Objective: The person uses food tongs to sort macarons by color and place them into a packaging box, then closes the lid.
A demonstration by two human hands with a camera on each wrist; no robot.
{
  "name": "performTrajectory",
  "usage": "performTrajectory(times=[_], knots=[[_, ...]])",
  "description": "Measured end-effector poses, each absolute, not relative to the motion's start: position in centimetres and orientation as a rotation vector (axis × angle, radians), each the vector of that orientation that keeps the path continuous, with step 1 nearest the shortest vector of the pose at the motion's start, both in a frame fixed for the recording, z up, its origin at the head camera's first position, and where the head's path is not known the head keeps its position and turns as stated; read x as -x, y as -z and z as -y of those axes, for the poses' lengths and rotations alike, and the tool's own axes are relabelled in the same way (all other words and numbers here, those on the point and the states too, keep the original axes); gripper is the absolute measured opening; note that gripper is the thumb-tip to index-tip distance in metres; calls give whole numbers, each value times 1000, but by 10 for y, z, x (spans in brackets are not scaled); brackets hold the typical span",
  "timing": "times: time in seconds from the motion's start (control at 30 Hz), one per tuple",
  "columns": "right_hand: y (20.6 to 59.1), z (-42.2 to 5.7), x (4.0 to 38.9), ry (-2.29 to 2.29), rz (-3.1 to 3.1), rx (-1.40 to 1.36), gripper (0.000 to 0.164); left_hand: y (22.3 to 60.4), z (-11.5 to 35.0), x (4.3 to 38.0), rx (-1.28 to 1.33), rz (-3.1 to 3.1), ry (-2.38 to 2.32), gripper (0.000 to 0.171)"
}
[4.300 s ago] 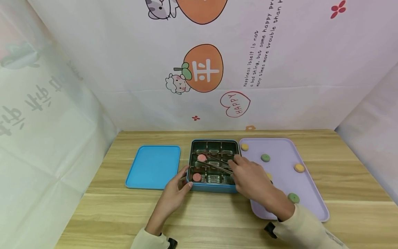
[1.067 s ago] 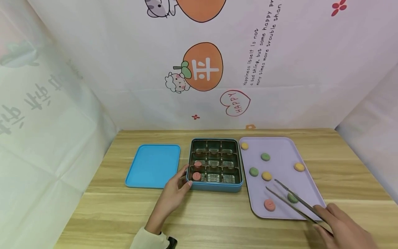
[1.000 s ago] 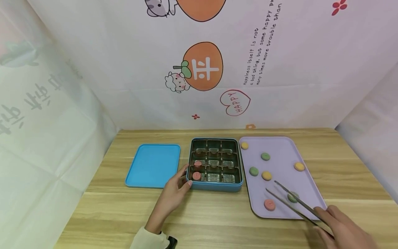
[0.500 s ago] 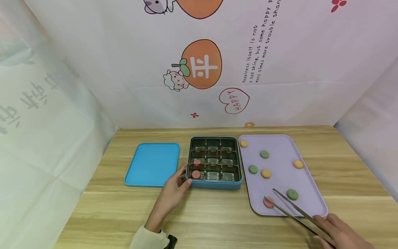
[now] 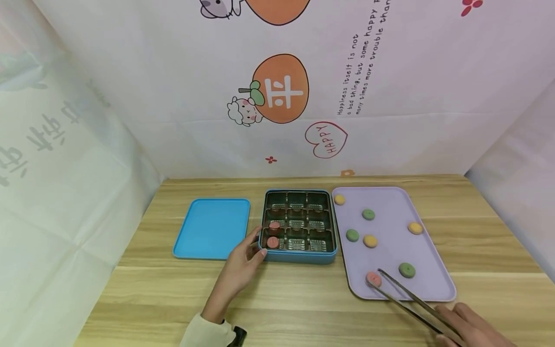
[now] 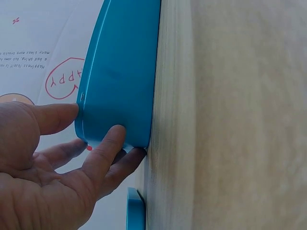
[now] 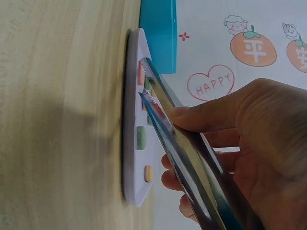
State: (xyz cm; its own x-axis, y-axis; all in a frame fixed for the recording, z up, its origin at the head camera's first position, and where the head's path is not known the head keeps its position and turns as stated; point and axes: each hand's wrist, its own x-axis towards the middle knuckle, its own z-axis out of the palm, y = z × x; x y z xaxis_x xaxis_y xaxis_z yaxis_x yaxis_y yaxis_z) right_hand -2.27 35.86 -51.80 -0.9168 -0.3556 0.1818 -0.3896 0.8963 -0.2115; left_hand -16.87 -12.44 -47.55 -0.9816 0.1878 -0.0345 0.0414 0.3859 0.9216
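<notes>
My left hand [image 5: 240,267] holds the front left corner of the blue box [image 5: 299,258], thumb and fingers on either side of that corner. Inside the box is a dark divided insert; two pink round sweets [image 5: 272,242] lie in its left column, in the front and middle compartments. My right hand [image 5: 472,327] grips metal tongs [image 5: 416,301]. Their spread tips straddle a pink round sweet [image 5: 374,279] near the front of the lilac tray [image 5: 416,197]; whether they touch it I cannot tell. The right wrist view shows the tongs' [image 7: 187,153] serrated tips above the tray.
Green sweets [image 5: 407,270] and yellow sweets [image 5: 415,228] are scattered over the tray, which stands right of the box. A flat blue lid [image 5: 212,229] lies left of the box on the wooden table [image 5: 312,308]. A printed cloth [image 5: 195,144] hangs behind.
A pink sweet went from the tongs into the box's middle left compartment. The right hand then moved to the tray's front right, and the tongs' tips came down around another pink sweet.
</notes>
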Motion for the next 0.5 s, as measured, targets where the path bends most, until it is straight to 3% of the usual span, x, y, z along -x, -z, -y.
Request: performTrajectory(times=[0.13,0.2,0.3,0.43,0.5], knots=[[534,-367,24,-403,2820,-626,75,475,125,168,-204,-2523,-1626,64],[532,-367,25,-421,2856,-637,53,475,125,168,-200,-2529,-1611,64],[540,-370,27,-391,2815,-640,92,475,124,168,-192,-2524,-1608,64],[533,-365,28,-386,2794,-665,86,476,124,168,-191,-2505,-1626,64],[521,-359,28,-392,2821,-666,60,475,124,168,-193,-2497,-1638,64]])
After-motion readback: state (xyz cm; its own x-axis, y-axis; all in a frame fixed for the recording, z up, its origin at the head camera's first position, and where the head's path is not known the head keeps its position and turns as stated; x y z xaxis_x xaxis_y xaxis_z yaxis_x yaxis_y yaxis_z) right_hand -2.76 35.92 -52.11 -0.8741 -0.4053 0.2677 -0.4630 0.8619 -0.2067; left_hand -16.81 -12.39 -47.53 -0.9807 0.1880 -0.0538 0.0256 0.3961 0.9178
